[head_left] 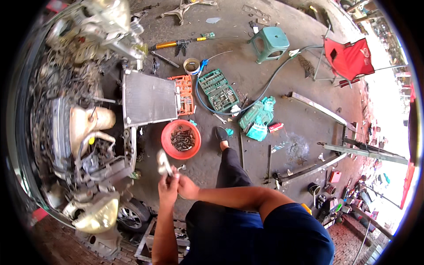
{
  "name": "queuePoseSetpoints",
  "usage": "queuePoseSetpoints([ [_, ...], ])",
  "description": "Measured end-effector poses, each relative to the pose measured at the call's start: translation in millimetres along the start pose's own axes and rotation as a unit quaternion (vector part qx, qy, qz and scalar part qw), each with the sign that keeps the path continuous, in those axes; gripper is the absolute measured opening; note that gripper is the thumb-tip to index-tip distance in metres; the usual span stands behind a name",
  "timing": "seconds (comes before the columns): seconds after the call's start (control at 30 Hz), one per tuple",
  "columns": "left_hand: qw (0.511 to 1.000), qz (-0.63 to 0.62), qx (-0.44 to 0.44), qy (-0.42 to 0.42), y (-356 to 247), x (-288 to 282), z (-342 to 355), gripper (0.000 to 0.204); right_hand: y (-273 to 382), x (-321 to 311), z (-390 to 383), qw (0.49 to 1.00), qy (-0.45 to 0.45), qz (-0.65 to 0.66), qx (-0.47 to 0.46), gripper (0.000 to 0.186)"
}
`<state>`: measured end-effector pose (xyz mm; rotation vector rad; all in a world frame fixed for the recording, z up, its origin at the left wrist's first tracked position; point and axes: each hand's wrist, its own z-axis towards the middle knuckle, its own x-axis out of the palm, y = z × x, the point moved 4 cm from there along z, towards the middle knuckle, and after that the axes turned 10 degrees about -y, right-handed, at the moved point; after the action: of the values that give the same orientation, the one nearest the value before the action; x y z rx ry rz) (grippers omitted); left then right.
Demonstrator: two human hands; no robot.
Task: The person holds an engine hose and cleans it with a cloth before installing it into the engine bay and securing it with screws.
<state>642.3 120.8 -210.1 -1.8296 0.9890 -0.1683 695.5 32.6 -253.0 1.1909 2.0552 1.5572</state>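
Remotely, I had the left hand point(168, 191) clamped on a blurred pale part point(163, 163) — probably stiff, best held low — the right hand point(188, 187) against the left, its grip unclear.

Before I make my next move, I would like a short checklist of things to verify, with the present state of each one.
1. Part held: ok; the pale part is in the left hand.
2. Right hand gripping it too: cannot tell; it is close against the left one.
3. Details of the part readable: not ok; it is blurred.
4. Basin upright: ok; the orange-red basin stands on the floor, with small metal pieces inside.
5. Green tool case open: ok; its contents show.
6. Floor free of trip hazards: not ok; a blue hose curves across it.
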Motion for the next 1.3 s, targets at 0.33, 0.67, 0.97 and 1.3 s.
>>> queuePoseSetpoints([
  [0.33, 0.928, -0.301, -0.107, -0.195, 93.5, 46.3, 111.7, 0.035, -186.5, -264.5, 273.9, 0.877, 0.118, -0.439, 0.16, 0.05],
  [0.67, 0.938, -0.278, -0.154, -0.136, 139.4, 108.7, 155.6, 0.033, -440.6, -363.2, 457.2, 0.801, 0.016, -0.553, 0.228, 0.098],
  [0.97, 0.948, -0.198, -0.169, -0.183, 152.5, 88.3, 166.5, 0.035, -444.2, -360.1, 527.7, 0.825, -0.045, -0.511, 0.236, 0.063],
  [1.3, 0.972, -0.192, -0.11, -0.08, 5.4, 67.2, 131.4, 0.032, -71.1, -435.9, 179.7, 0.886, -0.181, -0.425, 0.038, 0.031],
])
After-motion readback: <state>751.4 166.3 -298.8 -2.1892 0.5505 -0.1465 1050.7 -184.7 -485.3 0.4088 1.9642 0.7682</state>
